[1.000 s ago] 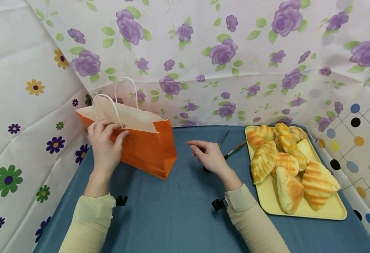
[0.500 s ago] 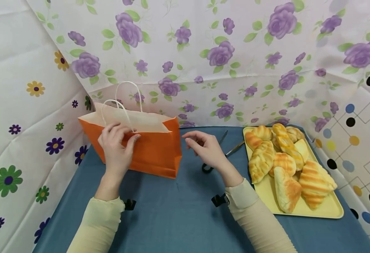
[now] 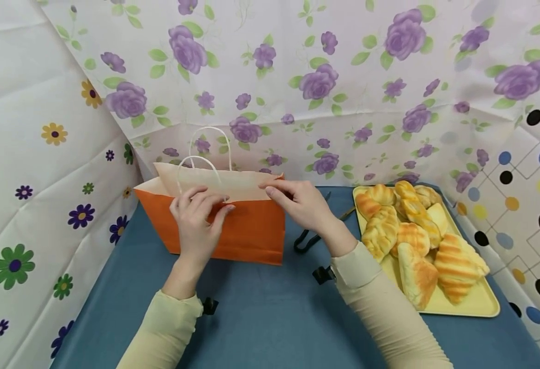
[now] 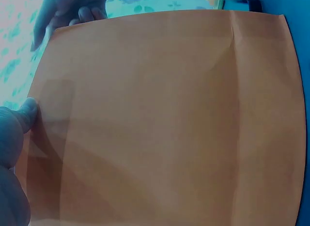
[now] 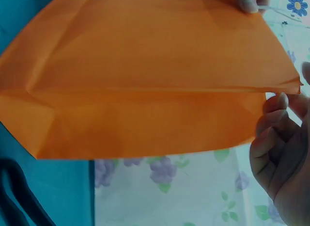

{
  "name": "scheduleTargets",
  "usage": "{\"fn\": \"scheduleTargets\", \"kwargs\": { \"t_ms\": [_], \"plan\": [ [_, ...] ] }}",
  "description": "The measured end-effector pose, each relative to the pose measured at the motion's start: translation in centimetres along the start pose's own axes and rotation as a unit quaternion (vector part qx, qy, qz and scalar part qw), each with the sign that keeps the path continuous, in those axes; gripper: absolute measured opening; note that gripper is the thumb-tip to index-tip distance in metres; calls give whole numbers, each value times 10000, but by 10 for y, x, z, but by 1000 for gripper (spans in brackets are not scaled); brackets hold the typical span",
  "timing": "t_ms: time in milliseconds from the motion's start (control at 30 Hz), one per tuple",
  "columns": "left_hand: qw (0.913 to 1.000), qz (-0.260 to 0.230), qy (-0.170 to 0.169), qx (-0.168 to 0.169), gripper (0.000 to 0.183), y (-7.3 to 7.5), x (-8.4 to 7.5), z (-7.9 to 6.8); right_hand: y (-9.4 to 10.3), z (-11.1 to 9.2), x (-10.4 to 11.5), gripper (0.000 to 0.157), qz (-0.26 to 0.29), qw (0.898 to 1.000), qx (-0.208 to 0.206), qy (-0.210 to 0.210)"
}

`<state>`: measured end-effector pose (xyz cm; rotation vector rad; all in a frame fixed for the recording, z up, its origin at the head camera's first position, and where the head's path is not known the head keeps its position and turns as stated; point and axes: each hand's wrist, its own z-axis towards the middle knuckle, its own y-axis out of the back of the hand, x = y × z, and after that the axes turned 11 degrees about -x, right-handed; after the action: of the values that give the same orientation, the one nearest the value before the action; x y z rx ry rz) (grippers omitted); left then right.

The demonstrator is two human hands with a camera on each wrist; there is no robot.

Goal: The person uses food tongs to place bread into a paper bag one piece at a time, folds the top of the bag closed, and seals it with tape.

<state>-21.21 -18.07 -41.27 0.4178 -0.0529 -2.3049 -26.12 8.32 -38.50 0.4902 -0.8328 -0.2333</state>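
1. Backdrop cloth (image 3: 270, 61), white with purple roses; across the top of the frame
2. Table (image 3: 260, 323), blue covering; bottom centre
3. Paper bag (image 3: 246, 233), orange, pale interior showing at the mouth; upright on the table, left of centre
4. Tray (image 3: 479, 302), yellow; right side
5. Breads (image 3: 415, 277), several, golden-brown, heaped on the tray; right side
6. Left hand (image 3: 198, 220), left of centre; thumb and fingers gripping the bag's front rim
7. Right hand (image 3: 308, 207), centre; fingertips at the rim's right end, whether pinching cannot be told
8. Black-handled tool (image 3: 301, 250), partly hidden behind the right hand; centre
9. Cord handles (image 3: 210, 128), white, pair, rising from the bag; upper left of centre
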Motion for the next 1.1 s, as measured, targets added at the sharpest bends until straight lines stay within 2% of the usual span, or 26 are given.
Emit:
{"fn": "scheduleTargets", "kwargs": {
  "t_ms": [267,433,633,767,867,933,1000,1033,1067,1100],
  "plan": [
    [9993,-238,-219,194,24,4,-11,-3,16,7,7,27,-1037,9939,19,387],
    [9987,-420,-277,51,19,10,-13,-1,18,8,15,27,-1225,9924,-68,-69],
    [9976,-654,-180,-166,24,20,-13,4,17,10,24,22,-1498,9871,-44,-561],
    [9963,-566,-57,-639,28,35,-11,21,19,13,32,14,-1475,9849,263,-871],
    [9952,-327,289,-877,29,51,-3,45,22,15,39,13,-1428,9819,557,-1110],
    [9949,-25,772,-644,29,62,6,63,25,16,43,16,-1429,9795,713,-1227],
    [9888,435,1430,24,32,73,14,78,26,17,46,22,-1488,9767,836,-1303],
    [9802,685,1782,528,36,78,17,84,27,18,47,25,-1542,9751,882,-1328],
    [9671,937,2098,1091,40,82,20,88,27,18,48,29,-1597,9732,924,-1371],
    [9502,1175,2356,1669,44,84,23,92,28,18,48,33,-1641,9717,966,-1396]
  ]
}}
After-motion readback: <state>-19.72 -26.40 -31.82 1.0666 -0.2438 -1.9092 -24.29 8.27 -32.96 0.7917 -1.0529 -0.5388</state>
